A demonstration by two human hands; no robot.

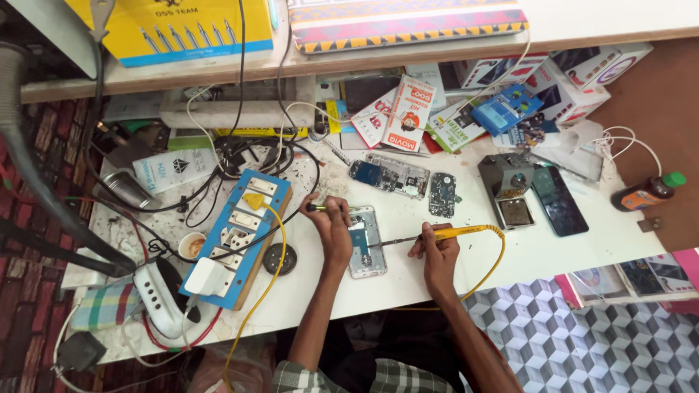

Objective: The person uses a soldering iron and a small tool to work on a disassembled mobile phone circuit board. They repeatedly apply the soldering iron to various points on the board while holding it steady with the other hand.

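Head view: as the camera looked straight down, one white worktable [553, 255] filled the middle of the frame.
Phones, count: one opened phone [366, 241] lay face down between the hands at the table's near edge; two more stripped phone bodies [391, 175] and [442, 194] lay just behind it; one intact dark phone [559, 201] lay well to the right.
Left hand [335, 227]: fingers pinched closed on a slim dark tool [317, 208], with the heel of the hand resting against the opened phone's left edge.
Right hand [437, 251]: curled shut around a yellow-handled soldering iron [455, 233], gripped like a pen; its dark tip reached onto the opened phone.
Iron cable: one yellow cord [496, 256] looped from the handle back round the right wrist.
Power: one blue socket board [237, 236] stood left of the left hand, one yellow plug and one white adapter seated in it.
Stand: one grey metal iron holder [510, 188] sat beside the dark phone.
Bottle: one, brown with green cap [649, 191], lying at the right edge.
Packets: several printed packets [408, 113] lay along the back; exact number could not be told.
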